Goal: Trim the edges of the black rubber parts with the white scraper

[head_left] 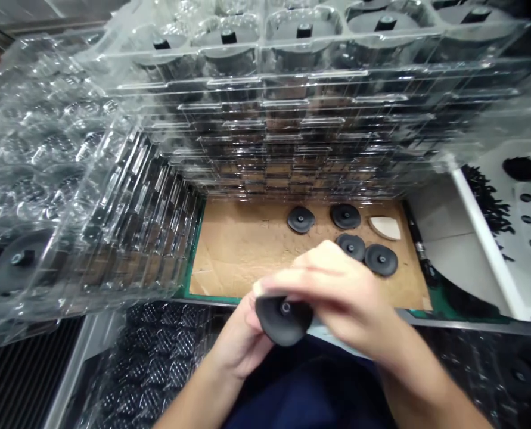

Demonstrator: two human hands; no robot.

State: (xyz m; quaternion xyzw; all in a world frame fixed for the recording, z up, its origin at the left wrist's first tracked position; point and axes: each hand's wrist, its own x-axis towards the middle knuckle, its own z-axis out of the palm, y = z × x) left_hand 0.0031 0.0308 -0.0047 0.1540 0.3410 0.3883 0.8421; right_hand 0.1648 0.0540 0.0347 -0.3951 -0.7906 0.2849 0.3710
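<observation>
Both of my hands meet just in front of the table's near edge around a black round disc (282, 320) with a small centre hole. My left hand (241, 339) cups the disc from below and behind. My right hand (337, 292) lies over its top with the fingers curled along its rim; the hand is blurred. Several more black discs (350, 235) lie on a brown cardboard sheet (238, 244) beyond my hands. A white wedge-shaped piece (385, 227) lies next to them.
Tall stacks of clear plastic trays (301, 119) holding black discs stand at the back and at the left (68, 196). A white bin (519, 202) with small black parts sits at the right. Dark textured trays (158, 351) lie below the table edge.
</observation>
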